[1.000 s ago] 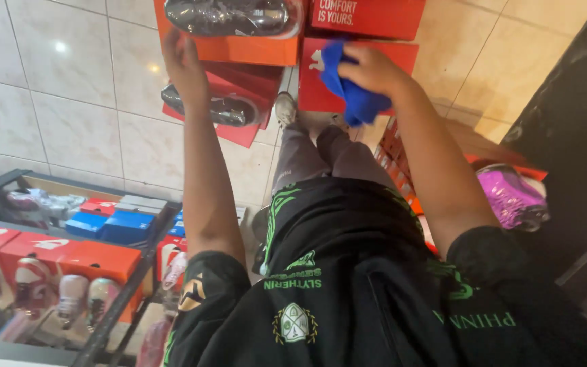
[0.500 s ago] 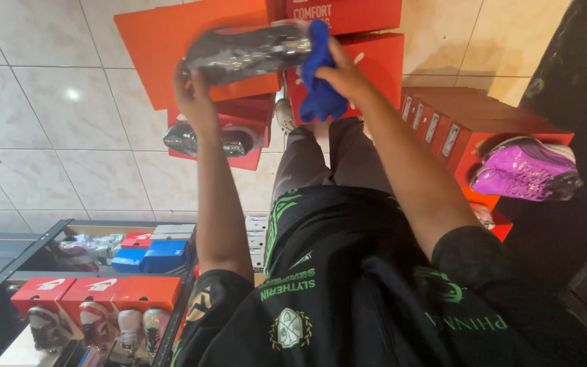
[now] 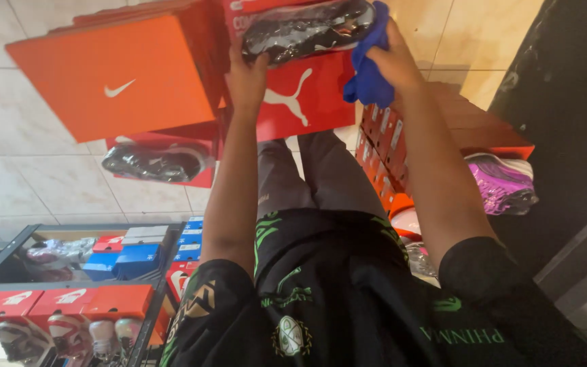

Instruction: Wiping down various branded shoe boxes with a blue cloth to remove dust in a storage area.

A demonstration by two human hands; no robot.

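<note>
My left hand (image 3: pixel 244 76) grips the wrapped black shoe (image 3: pixel 307 27) from below while my right hand (image 3: pixel 394 60) presses a bunched blue cloth (image 3: pixel 368 75) to its end, where a hard wipe could knock it loose.

Tiled floor (image 3: pixel 49 177) carries orange shoe boxes (image 3: pixel 120 81) and a plastic-wrapped black shoe (image 3: pixel 154 163).

Black glossy shoe (image 3: pixel 307 30), blue cloth (image 3: pixel 369 71), orange box (image 3: pixel 120 78), red box (image 3: pixel 307 98), purple shoe (image 3: pixel 504 183), pale tiled floor (image 3: pixel 28 183).
</note>
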